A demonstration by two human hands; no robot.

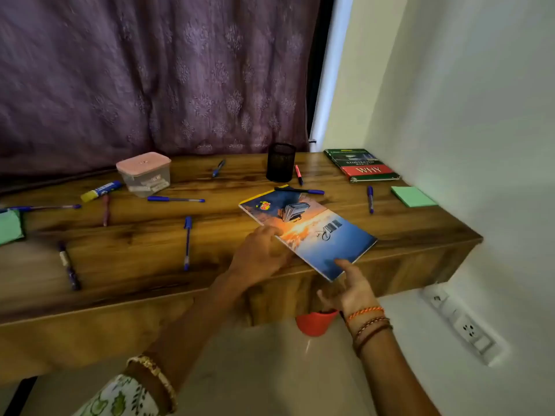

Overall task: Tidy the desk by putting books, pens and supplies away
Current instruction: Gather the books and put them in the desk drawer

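Note:
A thin notebook (312, 229) with a blue and orange cover lies at an angle on the wooden desk (135, 235), its near corner hanging over the front edge. My left hand (261, 253) grips its left edge. My right hand (350, 285) pinches the overhanging corner, thumb on top and fingers below. A blue-capped pen (300, 191) rests across the notebook's far corner. Several blue pens, such as one (187, 241) and another (370, 199), lie scattered on the desk. A black mesh pen holder (280, 162) stands behind the notebook with a pink marker (298, 175) beside it.
A green and red book (362, 165) lies in the back right corner, a green sticky pad (413, 196) in front of it. A pink-lidded box (144, 174) and glue stick (100, 190) sit at the back left. A purple curtain hangs behind; the wall with sockets (462, 322) is at the right.

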